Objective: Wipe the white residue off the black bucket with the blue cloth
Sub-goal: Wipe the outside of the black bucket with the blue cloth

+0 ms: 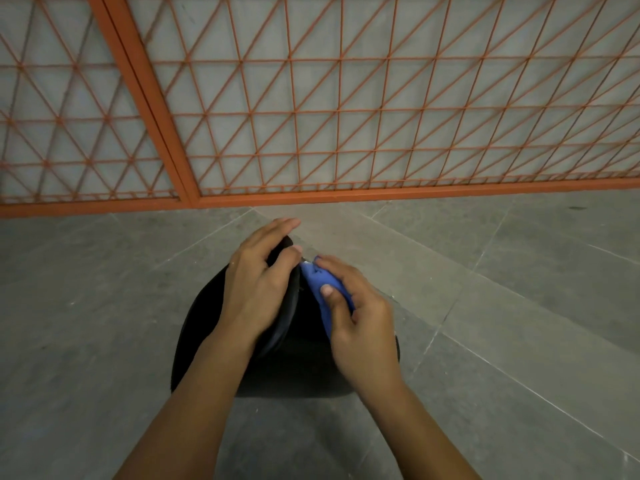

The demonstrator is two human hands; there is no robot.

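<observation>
The black bucket (204,327) sits on the grey floor (86,306), near an orange fence (311,98). The left hand (259,282) grips the bucket's rim. Just to its right, the right hand (360,317) squeezes the blue cloth (320,282) against the bucket.

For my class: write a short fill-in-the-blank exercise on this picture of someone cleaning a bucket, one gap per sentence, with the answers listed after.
1. The cloth pressed against the bucket is ____ in colour.
2. The cloth is held in the person's ____ hand.
3. The left hand grips the bucket's ____.
4. Behind the bucket stands an ____ metal lattice fence.

Answers: blue; right; rim; orange
</observation>
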